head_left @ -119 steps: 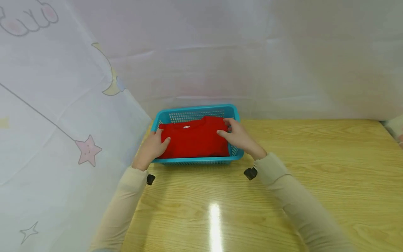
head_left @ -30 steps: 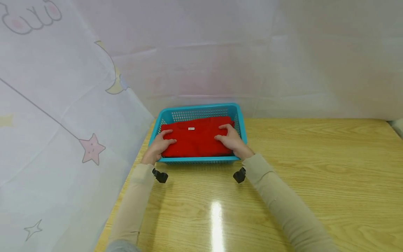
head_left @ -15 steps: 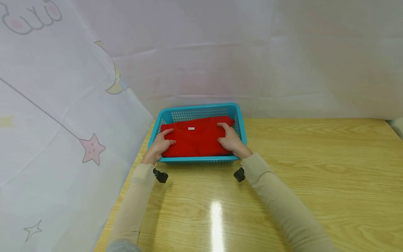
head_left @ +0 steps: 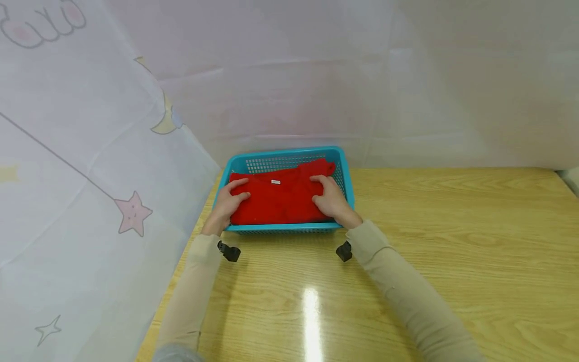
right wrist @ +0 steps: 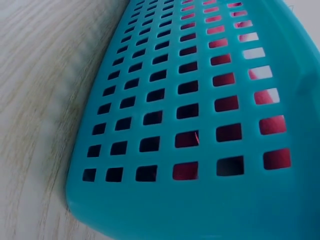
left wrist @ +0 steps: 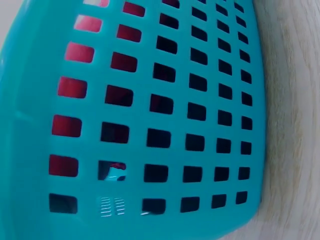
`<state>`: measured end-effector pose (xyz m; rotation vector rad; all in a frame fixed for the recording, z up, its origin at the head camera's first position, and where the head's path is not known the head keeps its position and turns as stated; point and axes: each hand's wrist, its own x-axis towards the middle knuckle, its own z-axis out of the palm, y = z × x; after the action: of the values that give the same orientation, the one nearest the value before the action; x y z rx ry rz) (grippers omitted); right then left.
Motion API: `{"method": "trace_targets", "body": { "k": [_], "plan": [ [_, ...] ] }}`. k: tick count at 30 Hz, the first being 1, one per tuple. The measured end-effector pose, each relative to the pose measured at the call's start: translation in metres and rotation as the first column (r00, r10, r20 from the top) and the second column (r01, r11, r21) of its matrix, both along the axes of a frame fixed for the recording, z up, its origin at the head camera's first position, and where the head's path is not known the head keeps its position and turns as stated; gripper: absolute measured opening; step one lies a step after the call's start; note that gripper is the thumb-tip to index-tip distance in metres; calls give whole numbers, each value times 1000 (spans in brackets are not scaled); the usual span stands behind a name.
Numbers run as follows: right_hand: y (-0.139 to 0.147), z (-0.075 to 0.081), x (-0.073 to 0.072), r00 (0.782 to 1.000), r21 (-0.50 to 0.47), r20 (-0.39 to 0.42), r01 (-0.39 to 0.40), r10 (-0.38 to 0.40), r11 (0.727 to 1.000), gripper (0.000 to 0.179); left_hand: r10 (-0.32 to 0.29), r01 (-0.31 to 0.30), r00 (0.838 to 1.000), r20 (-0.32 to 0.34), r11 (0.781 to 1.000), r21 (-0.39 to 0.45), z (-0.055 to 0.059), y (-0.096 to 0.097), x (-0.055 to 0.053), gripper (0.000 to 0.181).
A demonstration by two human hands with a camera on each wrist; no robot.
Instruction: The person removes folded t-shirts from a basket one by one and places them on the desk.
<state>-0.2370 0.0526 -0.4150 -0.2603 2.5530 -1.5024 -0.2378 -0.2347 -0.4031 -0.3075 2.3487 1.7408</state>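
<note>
- Fingers [head_left: 237, 183] of left hand [head_left: 224, 205]: spread wide, touching the left part of the red garment [head_left: 282, 203].
- Fingers of right hand [head_left: 333, 201]: likewise wide, on its right part.
- Garment position: inside blue basket [head_left: 289, 227], near the far left corner of the tabletop [head_left: 452, 251].

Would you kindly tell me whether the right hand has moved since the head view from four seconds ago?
Yes: judged against the printed pink star in the head view, the right hand has moved left, toward the star's side.
</note>
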Motion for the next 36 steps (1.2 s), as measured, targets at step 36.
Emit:
{"method": "trace_targets", "body": {
  "k": [36],
  "plan": [
    [68,60,5,996,-259,13,90,-90,962,59,-237,284,943,-234,939,192,48,30,-1,53]
  ]
}}
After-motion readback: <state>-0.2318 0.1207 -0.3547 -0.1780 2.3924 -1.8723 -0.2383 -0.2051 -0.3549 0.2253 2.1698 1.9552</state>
